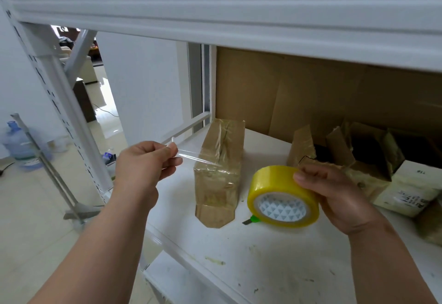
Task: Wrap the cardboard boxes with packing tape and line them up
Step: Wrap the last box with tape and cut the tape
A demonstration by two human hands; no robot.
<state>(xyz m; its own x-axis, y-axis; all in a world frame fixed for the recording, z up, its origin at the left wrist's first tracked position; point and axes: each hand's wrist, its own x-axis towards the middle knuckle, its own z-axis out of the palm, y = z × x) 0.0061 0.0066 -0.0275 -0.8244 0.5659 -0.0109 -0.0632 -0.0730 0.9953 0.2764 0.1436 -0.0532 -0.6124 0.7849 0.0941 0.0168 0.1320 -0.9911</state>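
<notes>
The printing on the pale packet [406, 193] at the right is too blurred to be read, and the packet's lower corner is covered by a brown bundle [430, 229] that is itself cut off by the right edge. The interior of the open cardboard box [373, 150] is lost in shadow. A green-tipped tool [252, 220] is mostly hidden under the tape roll [282, 196]. The right hand [334, 196] has its fingertips concealed behind the roll. The water bottle [19, 141] on the floor is blurred. Both forearms are cut off by the lower edge.
</notes>
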